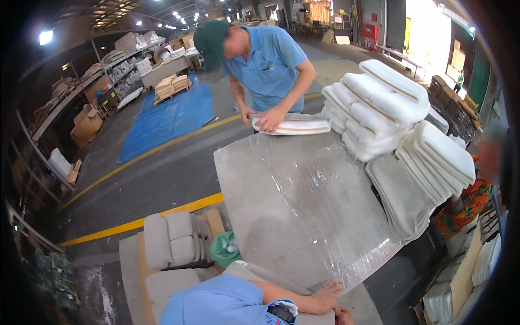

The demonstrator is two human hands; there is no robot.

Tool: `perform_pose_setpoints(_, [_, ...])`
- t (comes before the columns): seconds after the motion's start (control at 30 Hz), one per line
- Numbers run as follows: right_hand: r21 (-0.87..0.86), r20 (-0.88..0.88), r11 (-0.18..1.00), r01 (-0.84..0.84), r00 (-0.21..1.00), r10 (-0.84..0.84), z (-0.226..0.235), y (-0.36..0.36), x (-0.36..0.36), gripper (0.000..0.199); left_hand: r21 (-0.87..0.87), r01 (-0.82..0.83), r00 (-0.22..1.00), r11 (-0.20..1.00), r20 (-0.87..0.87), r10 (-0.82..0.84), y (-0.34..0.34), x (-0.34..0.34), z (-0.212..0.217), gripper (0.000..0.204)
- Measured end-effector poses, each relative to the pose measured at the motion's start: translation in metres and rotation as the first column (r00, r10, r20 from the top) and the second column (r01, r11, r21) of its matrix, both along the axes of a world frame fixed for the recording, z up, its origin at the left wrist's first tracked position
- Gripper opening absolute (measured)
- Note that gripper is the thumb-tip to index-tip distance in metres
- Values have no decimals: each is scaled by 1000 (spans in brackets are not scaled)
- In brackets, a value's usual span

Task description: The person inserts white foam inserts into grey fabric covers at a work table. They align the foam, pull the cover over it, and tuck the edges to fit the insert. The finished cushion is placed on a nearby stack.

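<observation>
At the lower edge, my left arm in a blue sleeve reaches right across a grey padded piece (281,277). My left hand (326,297) is at the near edge of a clear plastic film (338,262), its fingers closed on the film. Creases in the film run toward that hand. Just below it my right hand (343,316) shows only in part, fingers curled; what they hold is hidden. The film lies over a grey tabletop (244,179). Across the table a co-worker in a blue shirt has both hands on a folded white padded piece (295,125).
Tall stacks of white padded pieces (384,97) and folded cushions (439,154) stand along the right side, beside grey ones (398,195). Lower left are grey cushions (168,238) and a green bag (225,248). Another person stands at the far right.
</observation>
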State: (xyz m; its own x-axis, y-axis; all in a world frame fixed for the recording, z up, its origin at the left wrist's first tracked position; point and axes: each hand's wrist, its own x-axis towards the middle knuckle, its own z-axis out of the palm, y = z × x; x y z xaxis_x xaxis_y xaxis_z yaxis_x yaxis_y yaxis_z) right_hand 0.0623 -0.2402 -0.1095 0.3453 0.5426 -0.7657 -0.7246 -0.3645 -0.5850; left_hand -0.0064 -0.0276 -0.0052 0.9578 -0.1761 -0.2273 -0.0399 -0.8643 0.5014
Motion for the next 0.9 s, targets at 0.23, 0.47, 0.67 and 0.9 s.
perform_pose_setpoints(0.23, [-30, -78, 999, 41, 996, -43, -29, 3, -9, 36, -60, -47, 999, 997, 18, 48, -4, 10, -23, 55])
perform_pose_setpoints(0.47, [-31, -198, 993, 112, 973, -116, -43, 9, -27, 31, -94, -122, 959, 988, 244, 142, -6, 9, -48, 43])
perform_pose_setpoints(0.67, [-43, -274, 967, 252, 927, -254, -23, -9, -29, 27, -236, -26, 999, 972, -32, 19, -22, 21, -17, 35])
perform_pose_setpoints(0.9, [-72, -459, 865, 497, 753, -471, 10, -16, -18, 23, -151, 115, 991, 982, -48, -124, -39, 47, -29, 37])
